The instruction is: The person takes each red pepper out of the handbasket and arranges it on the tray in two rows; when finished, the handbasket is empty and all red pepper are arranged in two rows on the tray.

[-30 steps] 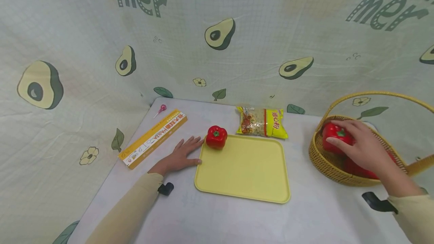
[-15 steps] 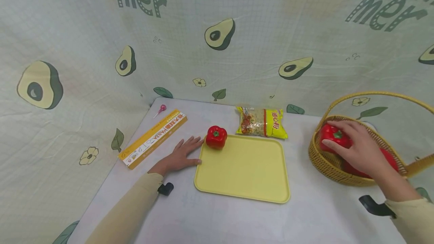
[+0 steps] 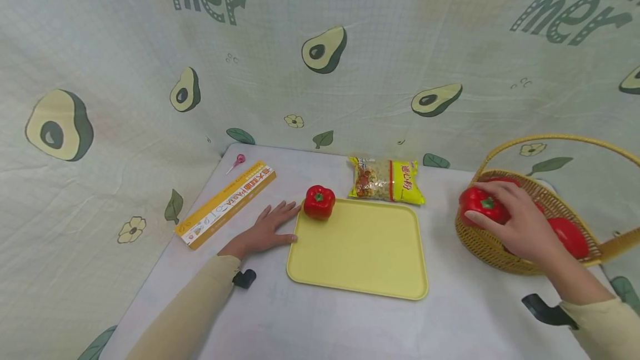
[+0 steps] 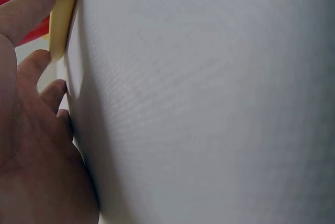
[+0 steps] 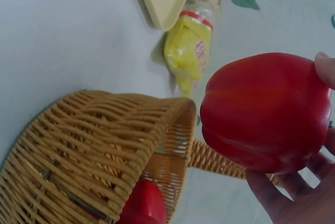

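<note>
My right hand [image 3: 520,224] grips a red bell pepper [image 3: 482,206] between thumb and fingers, over the left rim of the wicker basket [image 3: 492,254]. The right wrist view shows that held pepper [image 5: 267,113] lifted clear of the basket's mouth. More red peppers [image 3: 569,236] lie inside the basket, partly hidden by my hand. On the yellow tray [image 3: 360,254], another red bell pepper [image 3: 319,203] sits at the far left corner. My left hand [image 3: 267,229] lies flat with fingers spread, its thumb and fingertips touching the tray's left edge.
A yellow bag of pasta [image 3: 387,180] lies behind the tray. To the left are a long pasta box [image 3: 227,204] and a pink lollipop [image 3: 240,159]. The basket's tall handle [image 3: 565,138] arches over its opening. A printed cloth hangs behind the table.
My right hand has raised the pepper out of the basket and moved it left to the rim, uncovering more peppers inside. My left hand and the tray have stayed still.
</note>
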`<state>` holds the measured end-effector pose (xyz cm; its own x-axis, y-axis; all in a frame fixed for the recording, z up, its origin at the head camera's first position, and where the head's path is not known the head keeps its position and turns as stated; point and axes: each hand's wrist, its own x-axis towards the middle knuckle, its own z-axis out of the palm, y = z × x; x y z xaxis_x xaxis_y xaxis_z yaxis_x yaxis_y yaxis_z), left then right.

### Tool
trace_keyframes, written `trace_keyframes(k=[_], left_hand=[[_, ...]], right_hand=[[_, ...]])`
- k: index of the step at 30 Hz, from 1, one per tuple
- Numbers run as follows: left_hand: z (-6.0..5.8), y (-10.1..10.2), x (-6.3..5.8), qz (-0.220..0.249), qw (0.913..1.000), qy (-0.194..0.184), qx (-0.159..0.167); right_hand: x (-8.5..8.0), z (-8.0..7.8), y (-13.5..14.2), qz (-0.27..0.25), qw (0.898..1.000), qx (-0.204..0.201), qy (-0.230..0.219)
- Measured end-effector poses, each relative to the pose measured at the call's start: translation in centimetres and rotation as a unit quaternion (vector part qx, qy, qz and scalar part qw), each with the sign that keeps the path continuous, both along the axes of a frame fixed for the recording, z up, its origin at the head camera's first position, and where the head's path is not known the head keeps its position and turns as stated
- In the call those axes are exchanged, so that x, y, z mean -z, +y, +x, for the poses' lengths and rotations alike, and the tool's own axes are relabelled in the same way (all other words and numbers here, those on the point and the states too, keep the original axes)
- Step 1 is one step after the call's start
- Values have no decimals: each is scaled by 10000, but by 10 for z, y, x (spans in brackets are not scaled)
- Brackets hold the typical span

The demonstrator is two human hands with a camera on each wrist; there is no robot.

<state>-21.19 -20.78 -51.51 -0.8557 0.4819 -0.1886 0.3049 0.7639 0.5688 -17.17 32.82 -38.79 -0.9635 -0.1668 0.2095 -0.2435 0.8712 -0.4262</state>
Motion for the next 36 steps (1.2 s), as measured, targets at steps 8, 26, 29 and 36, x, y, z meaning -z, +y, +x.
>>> trace_keyframes(k=[8,26,29,36], left_hand=[[0,0,-1,53,10000,37,50],[-1,-1,0,29,10000,-8,-20],[-1,-1,-1,25,10000,-8,-14],[-1,-1,1,-28,10000,-4,19]], right_hand=[[4,3,-12,-53,9999,-33,-142],[21,6,-38,-250,9991,-184,-283],[25,6,-40,-287,9987,-210,-372],[33,6,-47,-373,9979,-355,-393]])
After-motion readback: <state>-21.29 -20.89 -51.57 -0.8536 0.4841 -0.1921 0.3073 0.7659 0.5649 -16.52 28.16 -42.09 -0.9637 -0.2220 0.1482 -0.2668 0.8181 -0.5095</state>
